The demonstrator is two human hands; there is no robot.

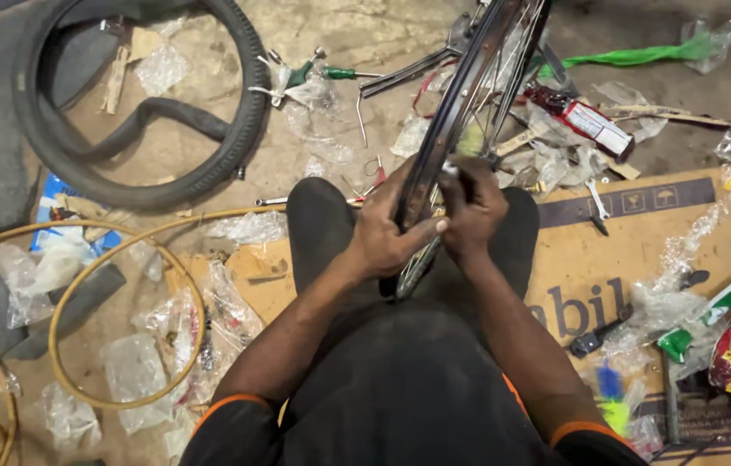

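— Where's the black spoked metal bicycle wheel rim [460, 103]?
— Upright between the knees, running away toward the floor's far edge.
— The grips?
— Left hand [380, 237] closed round the rim; right hand [471, 210] pinching beside it, touching.

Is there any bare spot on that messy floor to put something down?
Yes: inside the black tyre, beside the inner tube, and on the cardboard right of the knee. It is crowded around the wheel rim with plastic wrappers, and both hands grip that rim.
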